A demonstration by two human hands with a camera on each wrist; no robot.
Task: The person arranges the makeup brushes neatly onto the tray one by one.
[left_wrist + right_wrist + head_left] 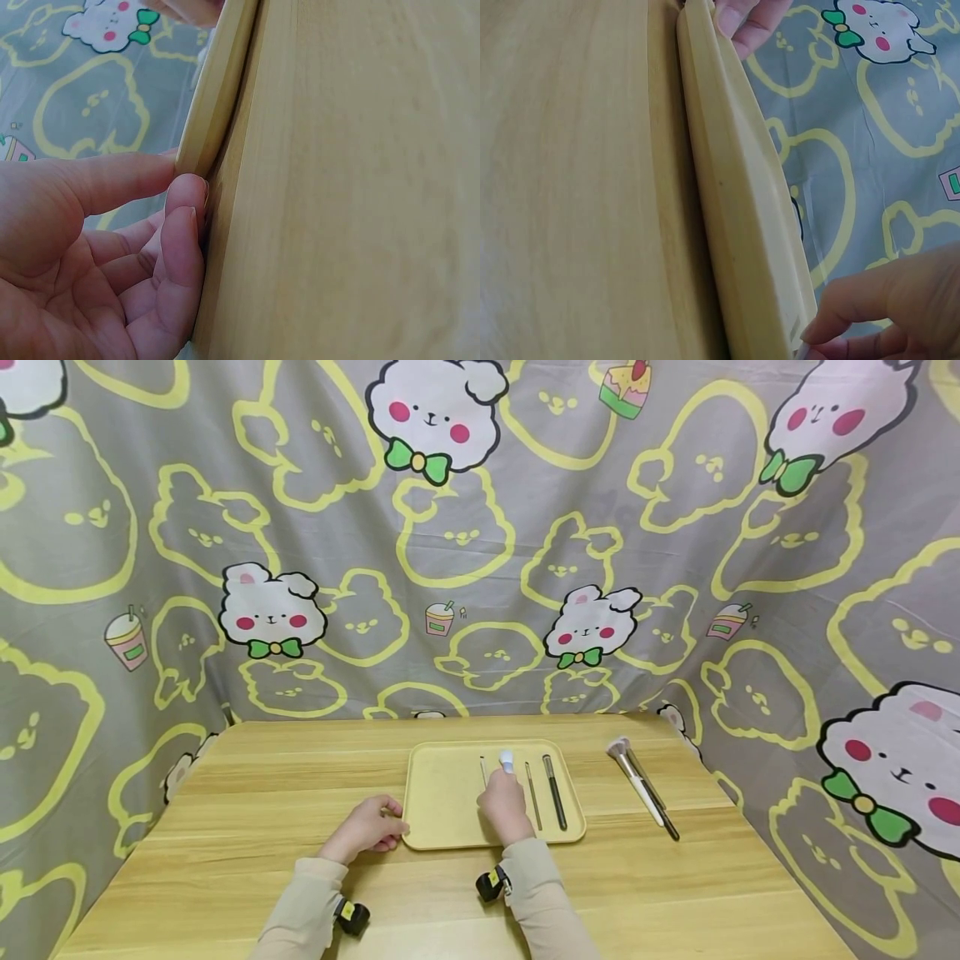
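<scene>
A pale yellow tray (442, 797) lies on the wooden table. At its near left corner my left hand (369, 827) pinches the rim, thumb on the edge and curled fingertips against it from below. Over the tray, my right hand (505, 803) holds a makeup brush (507, 759) with a white and pale blue head; its handle is mostly hidden by the hand. A thin brush (483, 767) lies just left of that hand, partly covered. To the right, a slim brush (533, 797) and a black-handled brush (556, 795) lie side by side in the tray.
On the table right of the tray lie a big fluffy brush with a white handle (638, 785) and a dark-handled brush (667, 821), close together. Patterned grey cloth (465, 610) hangs behind and at both sides of the table (300, 752).
</scene>
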